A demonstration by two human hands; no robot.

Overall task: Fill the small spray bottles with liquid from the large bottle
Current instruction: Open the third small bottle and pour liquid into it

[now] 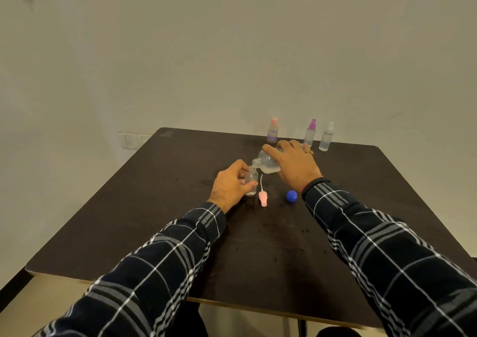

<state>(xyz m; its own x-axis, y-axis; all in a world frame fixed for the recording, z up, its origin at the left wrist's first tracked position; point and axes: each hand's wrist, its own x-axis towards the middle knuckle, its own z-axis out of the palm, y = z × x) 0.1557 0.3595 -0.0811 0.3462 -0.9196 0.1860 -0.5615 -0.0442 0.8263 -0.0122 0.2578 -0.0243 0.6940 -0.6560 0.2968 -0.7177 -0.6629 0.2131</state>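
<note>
On the dark brown tabletop, a pink spray head with a white dip tube is laid just right of the fingers of the left hand. A round blue plastic cap is set further right, on the near side of the right wrist. The left fingers are curled round a small clear uncapped spray bottle, stood upright on the tabletop. The fingers of the right hand are wrapped over a large clear plastic bottle, tipped so that its open neck is held at the small bottle's mouth. Beyond the right fingers, along the far edge, a pink-topped spray bottle, a purple-topped spray bottle and a white-topped spray bottle are stood upright.
</note>
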